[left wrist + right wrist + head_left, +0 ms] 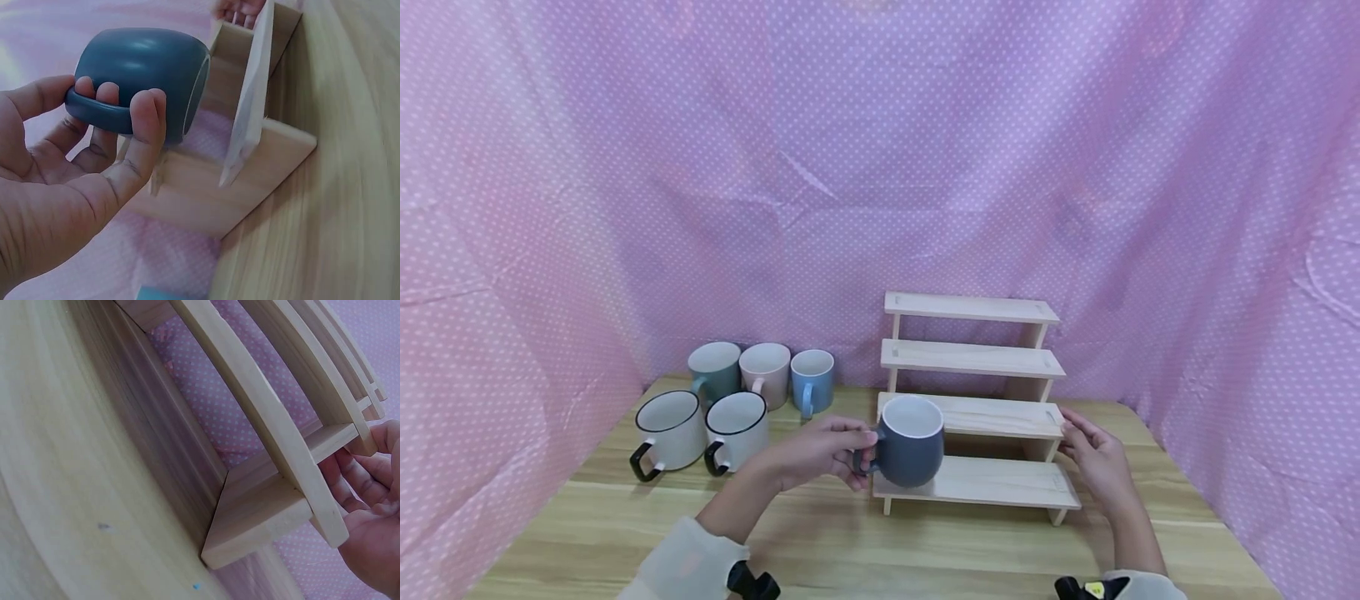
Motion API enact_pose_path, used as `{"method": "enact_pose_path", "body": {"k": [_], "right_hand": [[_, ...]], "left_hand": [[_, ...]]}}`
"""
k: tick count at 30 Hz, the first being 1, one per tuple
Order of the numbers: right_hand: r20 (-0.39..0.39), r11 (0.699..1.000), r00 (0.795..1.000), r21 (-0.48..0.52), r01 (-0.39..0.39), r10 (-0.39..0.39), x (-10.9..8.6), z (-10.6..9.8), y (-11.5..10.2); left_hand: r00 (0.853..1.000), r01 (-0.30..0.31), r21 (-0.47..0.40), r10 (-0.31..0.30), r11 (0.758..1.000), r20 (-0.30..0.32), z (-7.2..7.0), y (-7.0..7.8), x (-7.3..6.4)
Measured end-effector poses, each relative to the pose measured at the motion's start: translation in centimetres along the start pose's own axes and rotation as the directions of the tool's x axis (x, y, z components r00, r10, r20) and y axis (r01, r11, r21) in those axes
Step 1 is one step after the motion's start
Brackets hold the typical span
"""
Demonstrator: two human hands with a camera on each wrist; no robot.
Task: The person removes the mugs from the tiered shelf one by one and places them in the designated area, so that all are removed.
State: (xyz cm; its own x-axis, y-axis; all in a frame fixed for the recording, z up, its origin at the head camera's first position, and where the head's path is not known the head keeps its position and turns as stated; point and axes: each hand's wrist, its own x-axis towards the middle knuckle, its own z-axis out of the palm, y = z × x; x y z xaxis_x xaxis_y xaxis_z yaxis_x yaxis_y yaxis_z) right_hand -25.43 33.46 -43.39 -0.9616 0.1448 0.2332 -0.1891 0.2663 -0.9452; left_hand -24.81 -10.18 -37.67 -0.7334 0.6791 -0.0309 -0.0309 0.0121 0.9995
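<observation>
My left hand [823, 454] grips a dark grey-blue mug [912, 450] by its handle, white inside. In the head view the mug appears upright, in front of the lower boards of a stepped wooden display rack [985, 482]. The left wrist view shows the fingers of my left hand [81, 162] through and around the mug's handle [100, 114]. At the rack's right end, my right hand [1097, 458] holds the second board from the bottom. Up close, fingers of the right hand [375, 487] curl below that board's end [362, 444]; its thumb is mostly hidden there.
On the left of the wooden table [820, 550] stand two white mugs with black handles, one nearer the edge [672, 433] and another [737, 429]. Behind them are a green mug [717, 375], a pink mug [767, 375] and a light blue mug [814, 379]. A dotted curtain [865, 183] hangs behind.
</observation>
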Motion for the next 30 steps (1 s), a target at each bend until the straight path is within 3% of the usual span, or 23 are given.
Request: {"method": "enact_pose_path", "body": {"k": [8,19,30], "right_hand": [[-0.002,1.000,1.000,0.005,0.007,-0.007,0.0,-0.1,0.1],[0.010,1.000,1.000,0.003,0.010,-0.010,0.1,0.0,0.2],[0.020,0.999,1.000,0.041,0.006,-0.006,0.0,-0.1,0.2]], "left_hand": [[0.999,-0.019,-0.011,0.019,1.000,-0.031,-2.5,1.1,-2.5],[0.987,-0.026,-0.003,0.025,1.000,-0.161,-5.1,1.5,-5.2],[0.970,-0.034,-0.061,0.018,0.998,-0.243,-6.4,-0.8,-6.0]]}}
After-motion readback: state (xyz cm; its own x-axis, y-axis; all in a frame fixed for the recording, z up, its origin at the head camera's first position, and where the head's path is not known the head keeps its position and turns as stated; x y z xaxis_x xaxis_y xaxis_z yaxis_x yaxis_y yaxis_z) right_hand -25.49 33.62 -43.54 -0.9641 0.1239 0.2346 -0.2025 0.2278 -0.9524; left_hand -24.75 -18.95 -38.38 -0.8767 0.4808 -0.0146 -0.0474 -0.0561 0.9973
